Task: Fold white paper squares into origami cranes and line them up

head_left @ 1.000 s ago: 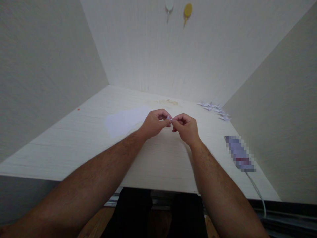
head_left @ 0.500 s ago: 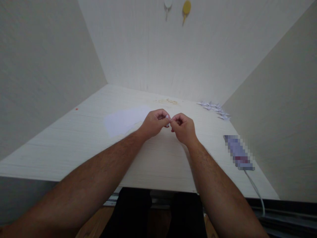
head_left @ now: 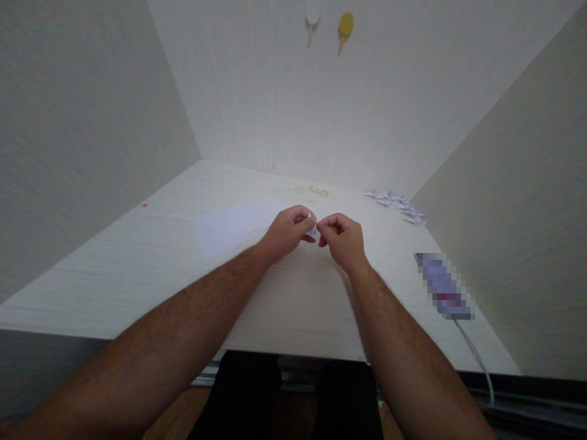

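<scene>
Over the middle of the table, my left hand (head_left: 290, 231) pinches a small folded piece of white paper (head_left: 312, 225) between thumb and fingers. Close on its right is my right hand (head_left: 342, 238), thumb and forefinger pressed together at the paper's right edge. Most of the paper is hidden by my fingers, so its exact shape cannot be made out. Beyond my left wrist, flat white paper sheets (head_left: 233, 223) lie on the table.
Several small pointed paper cranes (head_left: 397, 205) cluster at the back right of the white table (head_left: 293, 305). A pixelated phone-like object (head_left: 443, 284) with a white cable (head_left: 477, 354) lies at the right. White (head_left: 312, 12) and yellow (head_left: 346, 24) hooks hang on the back wall; panels flank both sides.
The fingertips of my right hand have shifted slightly right, and a bit more of the folded paper shows in my left hand. The whole view has tipped slightly.
</scene>
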The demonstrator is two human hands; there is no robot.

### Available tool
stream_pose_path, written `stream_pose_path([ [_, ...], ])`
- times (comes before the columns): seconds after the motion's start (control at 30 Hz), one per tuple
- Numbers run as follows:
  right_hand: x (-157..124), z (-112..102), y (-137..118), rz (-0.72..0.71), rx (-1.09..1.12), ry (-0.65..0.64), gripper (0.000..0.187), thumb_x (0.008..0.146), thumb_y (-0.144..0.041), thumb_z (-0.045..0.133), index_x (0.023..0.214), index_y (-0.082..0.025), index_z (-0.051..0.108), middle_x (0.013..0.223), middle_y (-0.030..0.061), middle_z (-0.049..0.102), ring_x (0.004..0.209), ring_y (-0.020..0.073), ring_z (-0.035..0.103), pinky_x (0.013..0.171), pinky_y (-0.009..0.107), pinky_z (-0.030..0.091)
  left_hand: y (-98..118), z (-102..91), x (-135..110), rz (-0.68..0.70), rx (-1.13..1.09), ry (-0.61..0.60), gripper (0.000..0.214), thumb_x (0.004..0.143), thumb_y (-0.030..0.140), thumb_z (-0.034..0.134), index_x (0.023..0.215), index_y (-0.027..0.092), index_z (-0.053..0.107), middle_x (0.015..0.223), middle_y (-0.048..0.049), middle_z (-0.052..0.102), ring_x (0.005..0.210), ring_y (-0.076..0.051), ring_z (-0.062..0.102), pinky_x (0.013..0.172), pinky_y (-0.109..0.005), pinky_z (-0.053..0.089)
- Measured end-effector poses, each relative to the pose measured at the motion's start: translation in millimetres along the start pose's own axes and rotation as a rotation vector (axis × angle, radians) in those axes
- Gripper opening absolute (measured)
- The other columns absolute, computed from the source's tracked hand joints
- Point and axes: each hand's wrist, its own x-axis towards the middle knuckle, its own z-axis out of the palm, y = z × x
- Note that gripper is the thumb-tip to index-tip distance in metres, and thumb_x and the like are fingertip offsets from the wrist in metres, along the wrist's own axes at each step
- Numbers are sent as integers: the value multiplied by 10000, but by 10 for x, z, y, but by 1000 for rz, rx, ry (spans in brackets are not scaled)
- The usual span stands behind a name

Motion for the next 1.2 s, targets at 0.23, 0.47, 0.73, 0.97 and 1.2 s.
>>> stream_pose_path([
  [0.23,-10,-5,-3,-10,11,0,44,726,-232,602,721,-195,627,494,-40,595,443,106,554,487,238,448,16,17,-5,33,108,7,83,765,189,599,696,152,569,614,10,587,551,-89,572,571,-242,545],
  [0.47,-2,0,3,-9,73,19,54,716,-235,618,730,-185,633,569,-18,646,464,104,569,473,233,458,32,33,-25,9,15,-12,97,794,226,627,800,156,560,694,-4,609,632,-118,622,516,-241,555],
  [0.73,22,-1,18,0,16,64,185,722,-340,676,787,-167,665,561,-15,623,455,105,541,441,230,445,-53,22,26,56,22,-33,215,742,120,667,940,140,586,802,-14,672,681,-108,662,671,-282,583],
  [0.97,27,-18,30,7,13,19,189,748,-356,662,761,-167,668,555,-8,623,464,108,548,431,221,421,-104,24,17,80,75,-106,310,698,107,697,981,152,579,802,-19,691,689,-115,665,652,-263,555],
  [1.2,63,-123,35,-42,10,-28,151,762,-330,659,724,-186,636,532,-43,580,423,79,479,409,205,370,12,-44,-14,11,9,-90,141,764,250,630,838,132,653,780,-38,678,725,-140,651,638,-288,574],
])
